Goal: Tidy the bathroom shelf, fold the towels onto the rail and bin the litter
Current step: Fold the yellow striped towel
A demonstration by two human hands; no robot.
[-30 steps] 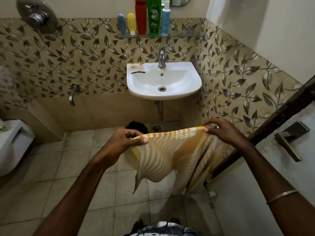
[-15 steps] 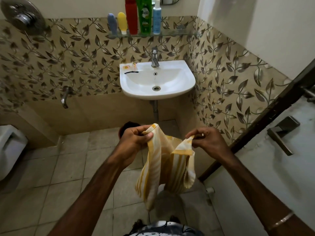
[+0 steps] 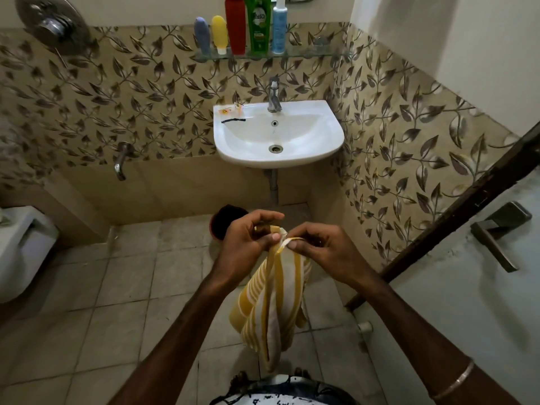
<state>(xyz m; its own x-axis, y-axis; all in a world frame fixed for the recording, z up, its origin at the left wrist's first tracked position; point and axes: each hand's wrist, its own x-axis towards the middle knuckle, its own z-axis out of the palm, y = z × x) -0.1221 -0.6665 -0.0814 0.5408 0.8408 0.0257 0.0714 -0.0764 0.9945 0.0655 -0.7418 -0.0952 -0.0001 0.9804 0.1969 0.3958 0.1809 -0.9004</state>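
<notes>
Hands (image 3: 285, 244) now met, towel (image 3: 271, 305) hanging below (folded).

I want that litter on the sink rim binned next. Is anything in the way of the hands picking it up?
Yes: both the left hand and the right hand pinch the striped towel, so neither is free. The litter lies unobstructed on the sink rim.

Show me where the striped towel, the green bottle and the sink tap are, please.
striped towel (image 3: 271, 305): head view, on the hanging folded cloth below the hands.
green bottle (image 3: 259, 27): head view, on its label, on the glass shelf.
sink tap (image 3: 274, 96): head view, on its upright metal body.
</notes>
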